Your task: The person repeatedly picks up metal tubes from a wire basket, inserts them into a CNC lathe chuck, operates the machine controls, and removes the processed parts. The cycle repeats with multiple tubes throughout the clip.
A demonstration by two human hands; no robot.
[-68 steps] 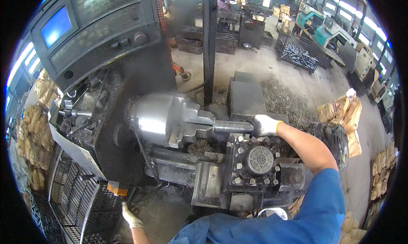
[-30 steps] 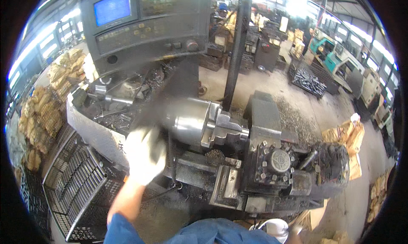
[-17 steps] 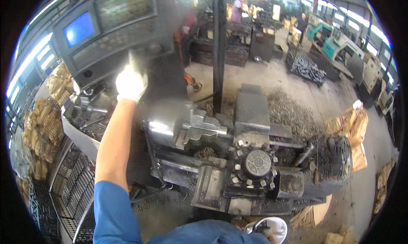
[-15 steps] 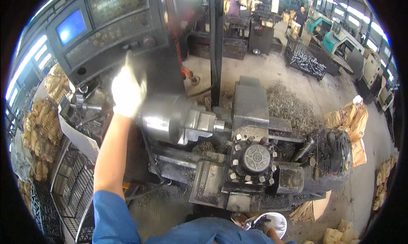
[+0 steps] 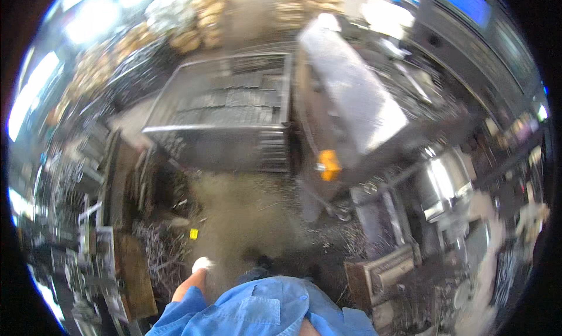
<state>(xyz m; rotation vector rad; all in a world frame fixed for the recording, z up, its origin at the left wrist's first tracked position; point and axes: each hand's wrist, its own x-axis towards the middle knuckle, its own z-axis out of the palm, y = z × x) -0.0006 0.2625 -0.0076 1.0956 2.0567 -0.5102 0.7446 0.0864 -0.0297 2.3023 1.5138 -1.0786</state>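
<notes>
My left hand [image 5: 203, 264], in a white glove, hangs low by my left side. It is small and smeared by motion, so its fingers do not show clearly, and I see nothing in it. Below it, curly metal shavings [image 5: 167, 251] lie close by on the floor. My right hand is out of view. On the right stands the lathe, its shiny round chuck [image 5: 446, 181] blurred and apart from my hand.
Ahead is a metal-framed crate [image 5: 216, 127] holding stacked grey metal pieces. Right of it are a pale sloping panel [image 5: 357, 84] and an orange object [image 5: 329, 165]. A control cabinet with a blue screen [image 5: 466, 2] is at far right. A wooden box [image 5: 133, 271] sits at left.
My view has swung left, so the lathe and control cabinet now lie at the right. My left hand has come down from the control panel to my side.
</notes>
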